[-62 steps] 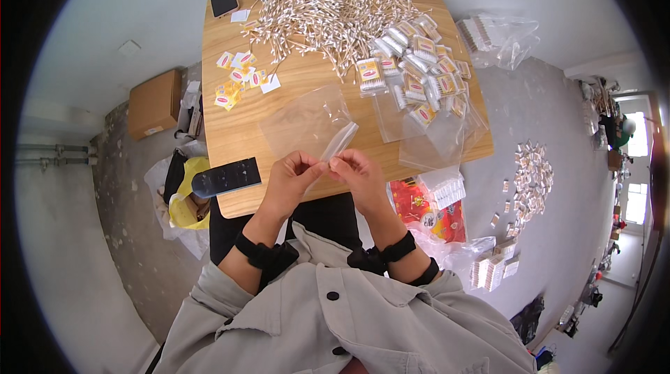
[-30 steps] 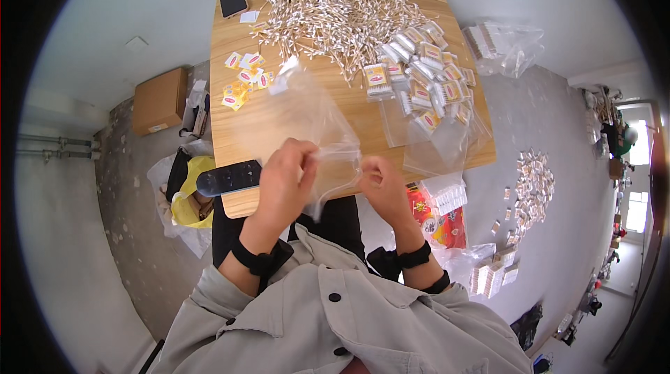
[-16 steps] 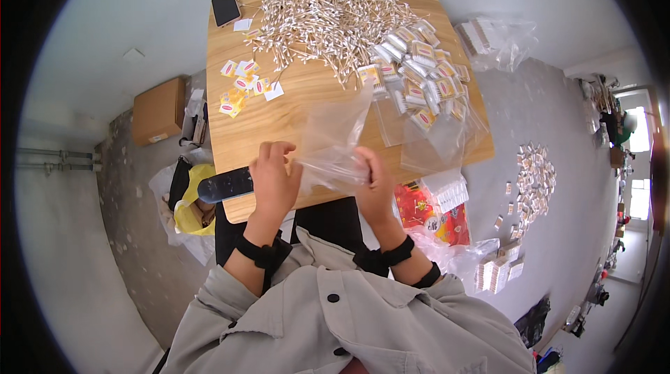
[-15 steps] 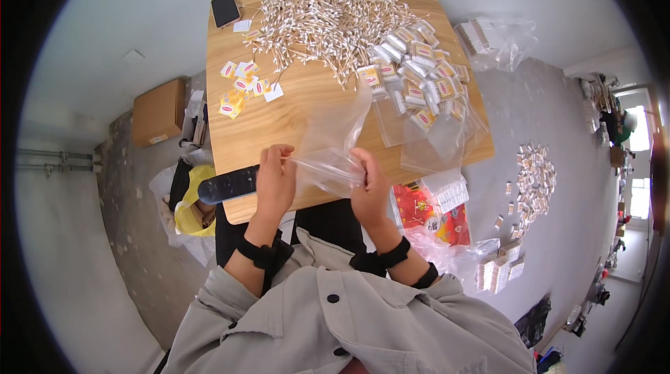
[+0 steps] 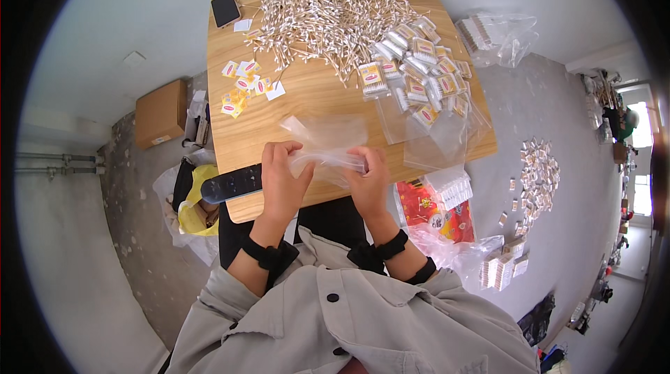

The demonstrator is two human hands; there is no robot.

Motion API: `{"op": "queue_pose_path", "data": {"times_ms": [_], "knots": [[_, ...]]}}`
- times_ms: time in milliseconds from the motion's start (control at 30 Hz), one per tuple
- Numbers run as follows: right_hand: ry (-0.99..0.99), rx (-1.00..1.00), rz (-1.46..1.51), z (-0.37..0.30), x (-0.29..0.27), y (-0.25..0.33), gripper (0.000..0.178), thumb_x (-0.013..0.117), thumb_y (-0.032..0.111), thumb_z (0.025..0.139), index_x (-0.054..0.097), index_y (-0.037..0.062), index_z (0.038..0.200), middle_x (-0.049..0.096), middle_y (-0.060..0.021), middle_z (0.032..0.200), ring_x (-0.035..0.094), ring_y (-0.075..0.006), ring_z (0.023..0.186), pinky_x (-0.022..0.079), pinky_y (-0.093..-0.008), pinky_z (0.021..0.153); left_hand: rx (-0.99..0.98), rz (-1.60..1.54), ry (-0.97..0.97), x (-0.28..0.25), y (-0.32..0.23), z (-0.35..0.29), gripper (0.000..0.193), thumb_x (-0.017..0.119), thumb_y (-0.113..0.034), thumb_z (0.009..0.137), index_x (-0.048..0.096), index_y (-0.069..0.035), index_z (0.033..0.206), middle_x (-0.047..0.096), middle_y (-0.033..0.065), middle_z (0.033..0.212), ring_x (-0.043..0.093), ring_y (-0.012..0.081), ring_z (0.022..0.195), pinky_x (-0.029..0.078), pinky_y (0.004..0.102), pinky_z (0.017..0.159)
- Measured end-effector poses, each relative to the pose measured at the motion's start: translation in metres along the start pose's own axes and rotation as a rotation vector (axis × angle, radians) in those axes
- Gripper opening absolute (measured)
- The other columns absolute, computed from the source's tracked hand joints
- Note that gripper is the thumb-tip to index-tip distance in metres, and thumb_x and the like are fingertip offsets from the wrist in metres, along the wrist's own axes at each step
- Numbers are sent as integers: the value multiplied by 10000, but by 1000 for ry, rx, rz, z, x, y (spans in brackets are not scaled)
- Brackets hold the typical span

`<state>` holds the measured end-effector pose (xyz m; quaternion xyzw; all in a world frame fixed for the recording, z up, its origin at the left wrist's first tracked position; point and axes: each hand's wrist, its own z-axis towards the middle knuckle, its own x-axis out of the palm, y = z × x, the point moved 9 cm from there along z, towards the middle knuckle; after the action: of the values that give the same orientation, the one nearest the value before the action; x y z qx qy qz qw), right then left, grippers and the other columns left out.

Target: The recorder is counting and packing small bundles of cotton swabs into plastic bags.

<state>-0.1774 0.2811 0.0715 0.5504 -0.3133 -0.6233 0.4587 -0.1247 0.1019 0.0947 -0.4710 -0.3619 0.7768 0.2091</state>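
Note:
A clear plastic bag point(image 5: 324, 138) spreads between my two hands over the near edge of the wooden table point(image 5: 314, 94). My left hand point(image 5: 283, 182) has its fingers and thumb curved around the bag's left side. At the other side, my right hand point(image 5: 370, 182) pinches the bag's edge. Beyond them lies a large heap of loose cotton swabs point(image 5: 335, 14). Filled packs of cotton swabs point(image 5: 419, 74) are piled at the table's right, with flat clear bags point(image 5: 436, 140) partly under them. Several yellow-and-white cards point(image 5: 244, 84) lie scattered on the left.
A dark phone-like device point(image 5: 225, 9) lies at the far left corner; a dark blue-edged device point(image 5: 234, 184) sticks out past the near left edge. On the floor are a cardboard box point(image 5: 160, 114), a yellow bag point(image 5: 192, 213), a red package point(image 5: 436, 213) and scattered swab packs point(image 5: 539, 175).
The bag's raised film has dropped lower and folded toward the table. My left hand has shifted slightly right, its thumb now spread from the fingers. My right hand still grips the bag.

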Motion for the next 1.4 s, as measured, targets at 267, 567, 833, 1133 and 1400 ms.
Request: {"op": "queue_pose_path", "data": {"times_ms": [267, 567, 833, 1133, 1400], "knots": [[7, 7, 95, 0, -10, 3, 147, 618, 21, 802, 600, 47, 946, 500, -14, 796, 419, -88, 659, 345, -229, 560, -1055, -805, 148, 48, 95, -47, 253, 614, -242, 889, 535, -44, 1026, 567, 15, 739, 543, 117, 618, 465, 255, 590], [-100, -46, 65, 4, -28, -18, 149, 476, 80, 931, 569, 55, 1045, 502, -6, 782, 422, -53, 592, 342, -203, 525, -294, -82, 184, 9, 43, -9, 214, 652, -164, 852, 541, -9, 948, 583, 27, 681, 577, 100, 611, 433, 272, 519], [-104, 159, 455, 2, -21, -18, 195, 420, 139, 973, 527, 49, 1109, 442, 31, 704, 389, -31, 535, 327, -179, 482, -752, -726, 453, 59, 67, -45, 181, 505, -181, 933, 549, -6, 914, 573, 56, 695, 579, 135, 569, 471, 239, 549], [-83, 195, 497, 2, -20, -19, 230, 400, 148, 976, 504, 27, 1141, 441, 25, 693, 418, -44, 541, 357, -187, 490, -352, 88, 385, 30, 66, -22, 166, 507, -158, 901, 548, -2, 858, 569, 82, 597, 616, 189, 595, 454, 328, 530], [-40, 77, 226, 2, -9, -21, 283, 600, 11, 789, 569, 39, 1068, 529, -46, 887, 517, -139, 695, 439, -257, 630, -512, -704, -41, 22, 51, -16, 114, 638, -28, 803, 549, -21, 874, 593, 50, 714, 602, 127, 678, 467, 282, 587]]}}
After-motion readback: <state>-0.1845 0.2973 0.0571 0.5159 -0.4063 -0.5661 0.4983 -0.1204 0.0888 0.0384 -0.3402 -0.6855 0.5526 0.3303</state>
